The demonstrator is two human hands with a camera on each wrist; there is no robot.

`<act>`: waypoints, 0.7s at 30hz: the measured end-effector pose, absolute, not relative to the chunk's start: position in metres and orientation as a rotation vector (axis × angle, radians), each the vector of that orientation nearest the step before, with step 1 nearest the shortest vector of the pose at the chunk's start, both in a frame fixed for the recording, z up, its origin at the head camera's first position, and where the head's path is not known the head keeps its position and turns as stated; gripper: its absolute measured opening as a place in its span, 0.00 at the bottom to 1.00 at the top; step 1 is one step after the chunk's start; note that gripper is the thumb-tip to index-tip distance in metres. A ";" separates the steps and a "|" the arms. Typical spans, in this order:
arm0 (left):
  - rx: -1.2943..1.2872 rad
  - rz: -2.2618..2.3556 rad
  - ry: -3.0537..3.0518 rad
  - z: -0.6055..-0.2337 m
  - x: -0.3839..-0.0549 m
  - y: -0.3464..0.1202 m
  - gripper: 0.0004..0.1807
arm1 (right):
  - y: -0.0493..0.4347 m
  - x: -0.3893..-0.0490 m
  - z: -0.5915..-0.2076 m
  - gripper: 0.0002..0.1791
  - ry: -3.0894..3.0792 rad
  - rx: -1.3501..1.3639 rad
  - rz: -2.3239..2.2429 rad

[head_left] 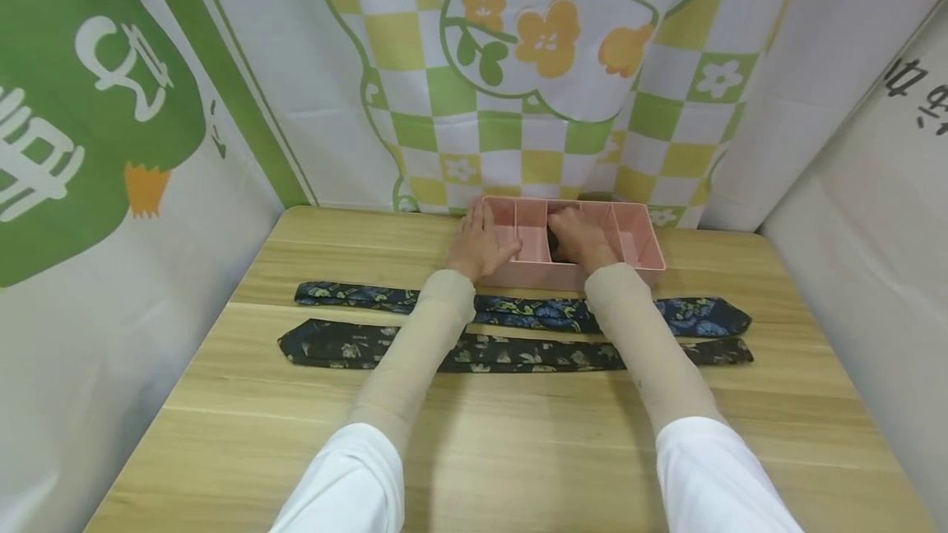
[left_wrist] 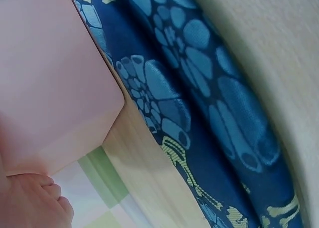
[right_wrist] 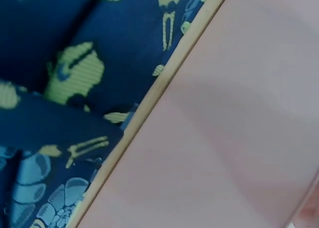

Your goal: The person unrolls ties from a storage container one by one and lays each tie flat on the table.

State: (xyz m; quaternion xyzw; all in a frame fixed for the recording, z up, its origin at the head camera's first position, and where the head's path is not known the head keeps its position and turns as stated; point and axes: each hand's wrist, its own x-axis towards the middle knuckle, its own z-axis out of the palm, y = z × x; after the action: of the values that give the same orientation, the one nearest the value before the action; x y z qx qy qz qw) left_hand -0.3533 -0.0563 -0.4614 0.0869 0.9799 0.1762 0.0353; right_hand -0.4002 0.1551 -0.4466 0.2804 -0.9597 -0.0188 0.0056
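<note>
A pink divided box (head_left: 544,274) stands at the back of the table. My left hand (head_left: 476,245) rests on its left end, fingers extended along the rim and thumb over the near edge; some of its fingers (left_wrist: 37,200) show past the box corner in the left wrist view. My right hand (head_left: 581,237) reaches down into a middle compartment, its fingers curled at a dark bundle (head_left: 553,245) that is mostly hidden. In front of the box lies a blue-patterned necktie (head_left: 541,312), and nearer me a black floral necktie (head_left: 511,354); my forearms cross above both.
The wooden table (head_left: 518,451) stretches toward me on both sides of the arms. A patterned curtain (head_left: 504,130) hangs right behind the box. White and green cloth walls (head_left: 104,311) close in the left and right sides.
</note>
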 end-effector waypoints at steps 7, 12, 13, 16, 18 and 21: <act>0.267 0.562 3.016 -0.462 -0.353 -0.055 0.56 | 0.156 -0.396 -0.438 0.22 -2.984 0.856 -0.026; 0.261 0.561 3.016 -0.461 -0.353 -0.055 0.57 | 0.158 -0.391 -0.423 0.23 -3.005 0.829 0.020; 0.261 0.567 3.014 -0.461 -0.353 -0.055 0.57 | 0.158 -0.390 -0.419 0.24 -3.012 0.829 0.029; 0.266 0.567 3.005 -0.460 -0.354 -0.055 0.57 | 0.159 -0.387 -0.409 0.24 -3.030 0.825 0.045; 0.270 0.565 2.995 -0.460 -0.354 -0.056 0.57 | 0.159 -0.386 -0.403 0.24 -3.038 0.814 0.056; 0.269 0.568 2.990 -0.460 -0.355 -0.056 0.57 | 0.160 -0.384 -0.393 0.23 -3.042 0.794 0.060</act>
State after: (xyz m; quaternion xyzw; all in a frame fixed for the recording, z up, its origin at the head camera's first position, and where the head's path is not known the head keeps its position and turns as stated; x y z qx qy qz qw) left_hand -0.3551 -0.0558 -0.4598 0.0881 0.9777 0.1857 0.0430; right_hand -0.3835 0.1601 -0.3930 0.2526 -0.9674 0.0190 -0.0014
